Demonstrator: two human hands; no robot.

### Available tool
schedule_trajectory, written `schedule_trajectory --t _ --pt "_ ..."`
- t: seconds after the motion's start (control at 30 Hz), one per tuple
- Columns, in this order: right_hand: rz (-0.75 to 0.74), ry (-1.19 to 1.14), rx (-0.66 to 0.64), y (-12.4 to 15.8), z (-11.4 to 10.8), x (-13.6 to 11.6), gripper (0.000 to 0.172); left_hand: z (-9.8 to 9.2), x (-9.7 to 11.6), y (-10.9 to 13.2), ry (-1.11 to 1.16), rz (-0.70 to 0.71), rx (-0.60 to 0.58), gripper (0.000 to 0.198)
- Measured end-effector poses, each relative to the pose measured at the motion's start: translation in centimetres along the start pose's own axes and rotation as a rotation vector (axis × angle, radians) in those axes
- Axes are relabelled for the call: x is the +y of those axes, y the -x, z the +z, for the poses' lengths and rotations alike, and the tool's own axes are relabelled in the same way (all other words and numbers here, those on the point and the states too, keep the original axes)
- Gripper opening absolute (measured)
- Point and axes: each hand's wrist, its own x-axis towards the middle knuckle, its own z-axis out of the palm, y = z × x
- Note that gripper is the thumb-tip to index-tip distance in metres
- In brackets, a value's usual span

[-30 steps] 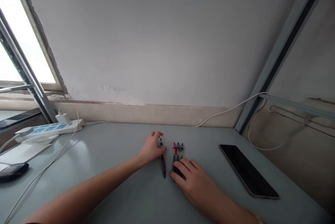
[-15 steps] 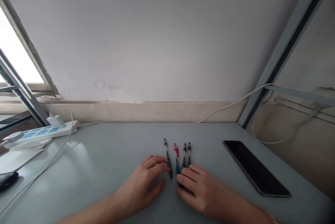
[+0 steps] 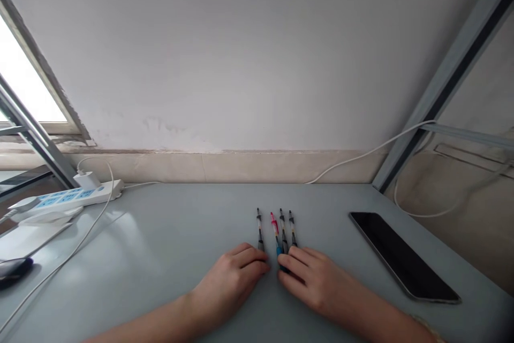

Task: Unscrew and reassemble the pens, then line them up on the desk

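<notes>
My left hand (image 3: 236,277) is closed around the lower end of a black-and-clear pen (image 3: 259,229), whose tip part is hidden under the fingers. To its right lies a pen with a pink top and blue grip (image 3: 275,229). Close beside that one are a second black-and-clear pen (image 3: 283,228) and, at the far right of the row, a third black-and-clear pen (image 3: 292,228). My right hand (image 3: 313,279) rests with curled fingers over the lower ends of these right-hand pens. All the pens lie on the desk, pointing away from me.
A dark tablet-like device (image 3: 401,257) lies on the grey desk (image 3: 168,236) at the right. On the left, a white power strip (image 3: 68,199) has plugs in it, and a white cable (image 3: 86,241) trails forward. A dark rounded object (image 3: 14,272) sits at the left edge.
My left hand has closed on the leftmost pen, which now stands straighter and nearer the others. The right hand stays over its pens, which have shifted slightly.
</notes>
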Motion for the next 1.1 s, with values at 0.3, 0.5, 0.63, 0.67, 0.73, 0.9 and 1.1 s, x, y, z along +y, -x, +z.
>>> schedule_trajectory --t 0.3,0.5,0.63,0.67,0.73,0.9,1.1 --pt "0.151 -0.225 0.186 -0.2 -1.2 0.3 0.025 0.2 0.0 0.0 -0.008 0.085 0.011 0.028" --pt "0.465 -0.386 0.472 -0.3 -2.3 0.5 0.019 -0.1 -0.2 -0.1 -0.026 0.164 0.020 0.028" --pt "0.747 -0.463 0.618 -0.3 -3.3 0.2 0.013 -0.3 0.1 -0.1 -0.023 0.188 0.014 0.027" --pt "0.811 -0.479 0.649 -0.2 -3.6 0.1 0.011 -0.4 0.2 -0.1 -0.025 0.192 0.008 0.027" --pt "0.913 -0.517 0.703 -0.2 -3.9 0.0 0.006 -0.5 0.3 -0.1 -0.029 0.192 -0.006 0.027" --pt "1.034 -0.634 0.773 -0.2 -4.2 -0.1 0.005 -0.9 0.5 -0.3 -0.035 0.131 -0.025 0.034" --pt "1.055 -0.919 0.833 0.2 -4.2 -0.3 0.005 -1.3 0.7 -0.1 0.034 0.119 -0.049 0.041"
